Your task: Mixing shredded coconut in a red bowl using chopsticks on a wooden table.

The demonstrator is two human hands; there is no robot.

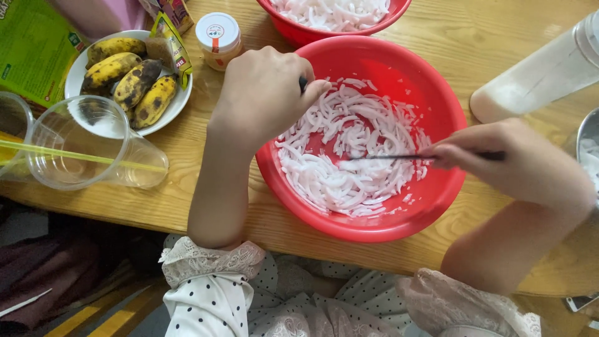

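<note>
Two red bowls were seen on the wooden table (474,43). The nearer bowl (437,93) held a heap of white strips (349,168), spread over its bottom and part of its wall. The farther bowl (293,28), cut off by the upper edge, was also filled with white strips; the two rims stood just beside each other.

The left hand (265,93) was held over the near bowl's left rim, its fingers curled shut around a thin dark stick (303,83), of which only a short end could be seen. The right hand (518,165) was held over the right rim, its fingers pinched closed on a second dark stick (390,157), whose tip lay among the strips.

To the left, one white plate (78,78) carried four spotted bananas (125,78) and a small packet (168,43). One small jar (218,39) with a white lid stood between the plate and the bowls. Two clear plastic cups (81,150) lay near the table edge, with a yellow straw (75,154) across them. A white bottle (536,75) lay at the right.
</note>
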